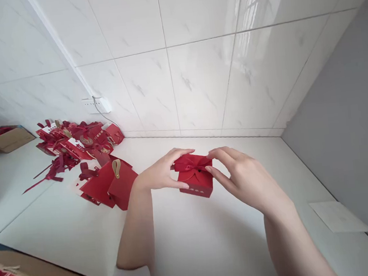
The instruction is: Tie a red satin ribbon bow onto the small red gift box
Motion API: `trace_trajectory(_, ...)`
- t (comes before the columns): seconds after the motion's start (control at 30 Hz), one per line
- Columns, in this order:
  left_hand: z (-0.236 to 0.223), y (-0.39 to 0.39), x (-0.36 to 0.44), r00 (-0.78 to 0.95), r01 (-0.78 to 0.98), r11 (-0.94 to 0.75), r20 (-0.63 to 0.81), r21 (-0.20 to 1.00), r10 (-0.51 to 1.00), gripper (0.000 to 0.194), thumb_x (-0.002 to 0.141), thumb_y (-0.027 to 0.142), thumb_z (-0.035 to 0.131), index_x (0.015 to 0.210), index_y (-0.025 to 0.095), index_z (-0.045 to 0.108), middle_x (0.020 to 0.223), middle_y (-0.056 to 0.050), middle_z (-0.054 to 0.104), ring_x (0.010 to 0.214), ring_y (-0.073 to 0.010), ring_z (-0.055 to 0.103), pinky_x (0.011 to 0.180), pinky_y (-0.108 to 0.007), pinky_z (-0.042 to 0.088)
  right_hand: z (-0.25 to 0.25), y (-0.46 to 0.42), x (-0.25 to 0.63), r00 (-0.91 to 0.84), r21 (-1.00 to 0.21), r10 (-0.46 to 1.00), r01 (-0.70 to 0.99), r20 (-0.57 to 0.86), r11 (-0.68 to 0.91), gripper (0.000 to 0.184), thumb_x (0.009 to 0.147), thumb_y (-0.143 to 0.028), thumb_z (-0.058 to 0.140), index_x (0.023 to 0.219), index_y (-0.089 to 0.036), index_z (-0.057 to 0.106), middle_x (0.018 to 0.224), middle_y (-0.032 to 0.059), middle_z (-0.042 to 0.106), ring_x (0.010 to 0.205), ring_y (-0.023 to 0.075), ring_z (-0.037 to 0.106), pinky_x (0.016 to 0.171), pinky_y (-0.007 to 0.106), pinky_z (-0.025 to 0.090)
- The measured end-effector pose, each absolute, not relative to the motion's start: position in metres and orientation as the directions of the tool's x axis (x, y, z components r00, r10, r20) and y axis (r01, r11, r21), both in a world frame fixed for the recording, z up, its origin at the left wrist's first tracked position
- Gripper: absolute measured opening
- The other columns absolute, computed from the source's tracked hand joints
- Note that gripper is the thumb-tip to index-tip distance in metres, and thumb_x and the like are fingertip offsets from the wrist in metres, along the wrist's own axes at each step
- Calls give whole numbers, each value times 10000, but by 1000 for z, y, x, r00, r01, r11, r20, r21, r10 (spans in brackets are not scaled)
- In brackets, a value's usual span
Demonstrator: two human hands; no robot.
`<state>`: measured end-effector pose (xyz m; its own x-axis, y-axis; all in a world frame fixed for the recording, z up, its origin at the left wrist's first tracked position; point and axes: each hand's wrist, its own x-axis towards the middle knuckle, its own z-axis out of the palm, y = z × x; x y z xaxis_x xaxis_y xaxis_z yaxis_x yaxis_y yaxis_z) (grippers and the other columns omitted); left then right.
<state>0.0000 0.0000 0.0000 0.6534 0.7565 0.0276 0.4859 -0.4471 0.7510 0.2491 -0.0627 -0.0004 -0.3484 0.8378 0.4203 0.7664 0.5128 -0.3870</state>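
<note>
A small red gift box (195, 188) with a ribbon bow (193, 166) across its top sits on the white table, pale lettering along its front. My left hand (161, 171) grips its left side, thumb low at the front and fingers over the top edge. At the box's right top edge, the thumb and fingers of my right hand (235, 170) close on the right end of the ribbon; the fingers partly hide that end. Just left of my left forearm lie red folded gift boxes (101, 189), one with a beige strap loop (117, 168).
Behind them is a heap of red boxes (99, 135) with loose dark red ribbons (59, 165). Cardboard cartons stand at the far left (11, 139) and lower left (43, 268). A power strip (96, 105) hangs on the tiled wall; a white card (339, 216) lies at right.
</note>
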Motion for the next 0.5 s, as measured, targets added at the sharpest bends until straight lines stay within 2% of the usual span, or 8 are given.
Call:
trace_trajectory(0.13, -16, 13, 2, 586, 656, -351, -158, 668, 795, 927, 612, 469, 815, 1433, 356, 398, 1442, -99, 425, 1263, -310, 504, 968, -398, 493, -9, -53, 250, -373, -434, 910, 801, 180, 414, 238, 1002, -346, 391, 1117, -254, 579, 1029, 44, 667, 740, 181, 630, 619, 295, 448)
trace_trajectory(0.27, -20, 14, -5, 505, 787, -223, -395, 575, 767, 898, 608, 601, 765, 1403, 334, 443, 1380, -94, 541, 1219, -312, 552, 914, -366, 495, -12, -51, 253, -346, -453, 930, 814, 122, 363, 271, 1002, -376, 383, 1136, -245, 579, 1070, 52, 667, 841, 199, 640, 672, 295, 451)
trace_trajectory(0.33, -18, 11, -7, 426, 831, -132, -465, 541, 776, 867, 663, 653, 691, 1417, 328, 416, 1240, -87, 652, 1063, -280, 648, 832, -339, 511, -12, -52, 252, -350, -449, 931, 818, 106, 359, 264, 995, -379, 396, 1102, -234, 590, 1035, 48, 676, 840, 197, 632, 665, 287, 439)
trace_trajectory(0.4, -13, 7, -7, 332, 859, -32, -508, 511, 795, 879, 706, 687, 620, 1446, 286, 368, 1031, -85, 728, 864, -255, 700, 720, -320, 519, -12, -54, 250, -381, -449, 924, 821, 27, 352, 263, 981, -398, 419, 1010, -223, 614, 914, 39, 685, 752, 183, 614, 599, 271, 406)
trace_trajectory(0.5, -6, 1, -4, 255, 869, 47, -526, 493, 811, 901, 736, 711, 553, 1465, 229, 334, 870, -82, 738, 733, -244, 705, 635, -306, 511, -12, -61, 242, -532, -484, 837, 771, -130, 415, 299, 952, -414, 457, 819, -212, 633, 700, 11, 637, 586, 145, 535, 510, 258, 328)
